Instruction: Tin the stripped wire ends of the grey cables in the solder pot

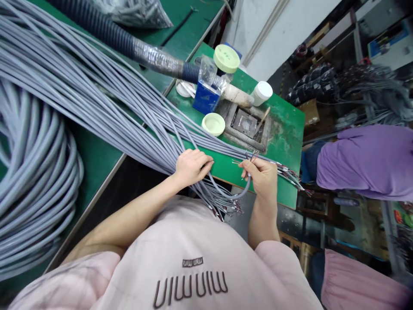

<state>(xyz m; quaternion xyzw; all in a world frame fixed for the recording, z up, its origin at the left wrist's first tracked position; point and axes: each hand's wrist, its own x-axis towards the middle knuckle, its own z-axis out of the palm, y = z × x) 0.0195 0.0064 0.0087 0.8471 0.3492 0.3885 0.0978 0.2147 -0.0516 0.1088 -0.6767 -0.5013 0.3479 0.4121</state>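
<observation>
My right hand [263, 174] pinches one grey cable [240, 196] near its stripped end, where thin coloured wires [253, 155] fan out above the fingers. That cable bends in a loop back toward my left hand [192, 167]. My left hand is closed over part of a large bundle of grey cables [129, 116], its fingertips partly hidden. Below it, several cable ends with exposed wires [230, 206] hang past the bench edge. Another group of stripped cable ends [290, 174] lies along the green bench to the right of my right hand.
On the green bench [287, 125] sits a square metal pot [245, 122] with a stick in it. A ribbed hose [158, 58], blue box [206, 97], white jar [262, 92] and pale lids [213, 125] are around it. Coiled cable [38, 181] lies left; a person in purple [364, 163] is right.
</observation>
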